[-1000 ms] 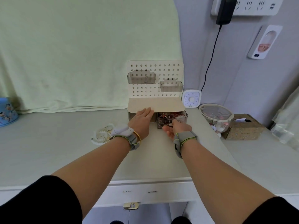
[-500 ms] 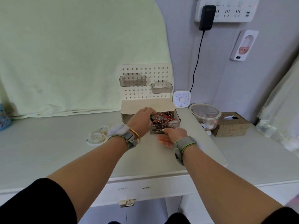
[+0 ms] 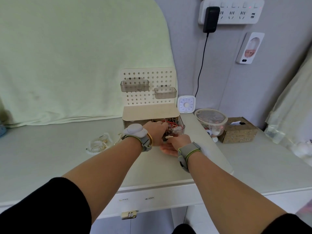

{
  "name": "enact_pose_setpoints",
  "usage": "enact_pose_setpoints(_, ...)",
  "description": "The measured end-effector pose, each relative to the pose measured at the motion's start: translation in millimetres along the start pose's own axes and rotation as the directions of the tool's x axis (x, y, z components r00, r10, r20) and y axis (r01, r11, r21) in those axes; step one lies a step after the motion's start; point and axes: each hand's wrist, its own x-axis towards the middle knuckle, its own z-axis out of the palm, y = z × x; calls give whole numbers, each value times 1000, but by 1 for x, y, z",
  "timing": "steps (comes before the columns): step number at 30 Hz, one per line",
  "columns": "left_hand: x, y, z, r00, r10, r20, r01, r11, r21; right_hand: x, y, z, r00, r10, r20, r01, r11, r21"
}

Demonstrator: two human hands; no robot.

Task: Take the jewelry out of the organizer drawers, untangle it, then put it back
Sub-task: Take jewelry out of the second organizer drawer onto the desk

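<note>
The clear organizer drawer [image 3: 175, 128] is pulled out from the beige organizer [image 3: 150, 112] on the table [image 3: 50, 149], full of tangled red and dark jewelry [image 3: 171, 123]. The left hand [image 3: 156, 132] reaches into it, fingers curled down among the pieces; whether they grip any, I cannot tell. The right hand [image 3: 175, 144] cups the drawer's front, thumb on its rim. Gold hoops and pearl strands [image 3: 99, 144] lie to the left.

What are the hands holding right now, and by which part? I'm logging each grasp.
The right hand grips the clear drawer at its front edge. The left hand reaches into the jewelry; whether it grips any cannot be told.
</note>
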Motion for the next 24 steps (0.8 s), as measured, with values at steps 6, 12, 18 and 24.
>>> enact_pose_setpoints(6,4,1,3,1000,20,4,-20,994,-111,2,2,-1,1000,-12,4,12,1000,-15)
enact_pose_setpoints(12,8,-3,1,1000,6,-1,-6,942,-337,8,4,0,1000,0,6,0,1000,2)
enact_pose_setpoints(18,6,-13,0,988,-111,-110,28,819,-573,11,4,-1,1000,14,11,-14,1000,15)
enact_pose_setpoints(24,-3,-16,1,960,-235,-154,55,695,-717,16,8,-1,1000,2,9,-3,1000,12)
